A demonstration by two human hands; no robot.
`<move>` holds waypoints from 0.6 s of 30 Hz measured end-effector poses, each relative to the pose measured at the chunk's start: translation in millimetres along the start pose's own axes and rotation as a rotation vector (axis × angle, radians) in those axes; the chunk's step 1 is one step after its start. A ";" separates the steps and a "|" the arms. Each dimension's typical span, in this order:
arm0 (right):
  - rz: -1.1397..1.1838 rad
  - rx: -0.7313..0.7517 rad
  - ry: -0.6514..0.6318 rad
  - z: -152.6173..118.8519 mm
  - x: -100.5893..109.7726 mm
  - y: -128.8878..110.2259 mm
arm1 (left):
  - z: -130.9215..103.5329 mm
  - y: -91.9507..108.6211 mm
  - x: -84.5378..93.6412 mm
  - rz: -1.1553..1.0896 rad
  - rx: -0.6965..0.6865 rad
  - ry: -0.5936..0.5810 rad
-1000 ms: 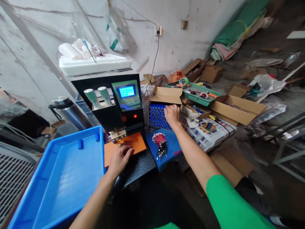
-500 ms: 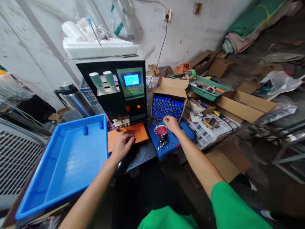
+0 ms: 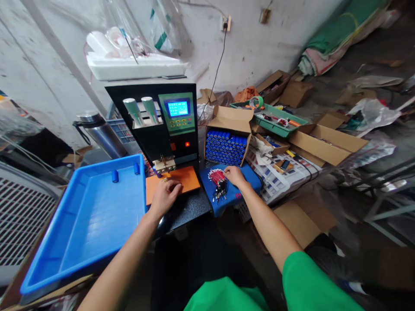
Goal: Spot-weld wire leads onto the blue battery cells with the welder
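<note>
My left hand (image 3: 164,195) rests on the orange board (image 3: 187,179) under the head of the black machine (image 3: 149,142), its fingers curled; whatever they hold is hidden. At the right edge of the bundle of red and black wires (image 3: 219,183), my right hand (image 3: 234,176) has its fingertips pinched together, and anything between them is too small to make out. The wires lie on a blue cloth (image 3: 207,172). Just behind it, an open cardboard box (image 3: 235,114) holds several blue cylinders (image 3: 225,146). Two more blue cylinders (image 3: 115,176) lie in the blue tray (image 3: 94,216).
A steel flask (image 3: 105,136) stands behind the tray. White foam (image 3: 136,67) sits on top of the machine. To the right are a green tray (image 3: 275,125), a roll of green tape (image 3: 256,102), a long cardboard box (image 3: 327,140) and a white crate (image 3: 274,183).
My right hand has moved down from the front of the cylinder box to the wire bundle. My left hand has stayed at the board. The view has shifted slightly.
</note>
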State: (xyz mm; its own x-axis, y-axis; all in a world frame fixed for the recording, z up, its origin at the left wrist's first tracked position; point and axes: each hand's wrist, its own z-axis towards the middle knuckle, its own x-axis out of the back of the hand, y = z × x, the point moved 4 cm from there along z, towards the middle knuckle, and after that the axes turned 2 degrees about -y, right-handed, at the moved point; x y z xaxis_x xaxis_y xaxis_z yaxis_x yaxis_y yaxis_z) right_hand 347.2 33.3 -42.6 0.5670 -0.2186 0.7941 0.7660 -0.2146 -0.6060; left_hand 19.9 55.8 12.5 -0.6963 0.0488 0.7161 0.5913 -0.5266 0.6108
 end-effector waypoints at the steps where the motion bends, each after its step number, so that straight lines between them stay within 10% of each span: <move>1: -0.004 -0.008 0.008 -0.6 -0.9 -0.1 | 0.0 -0.2 -0.2 -0.003 -0.001 0.000; 18: 0.539 -0.051 0.319 -6.0 42.0 15.2 | -0.4 1.8 0.1 -0.033 -0.019 0.028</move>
State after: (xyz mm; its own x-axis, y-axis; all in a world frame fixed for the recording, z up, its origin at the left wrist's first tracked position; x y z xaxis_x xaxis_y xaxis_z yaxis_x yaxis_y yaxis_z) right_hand 380.8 15.1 -18.7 0.7452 -0.5804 0.3284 0.3778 -0.0384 -0.9251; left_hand 20.7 54.5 13.6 -0.7270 0.0426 0.6853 0.5598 -0.5412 0.6275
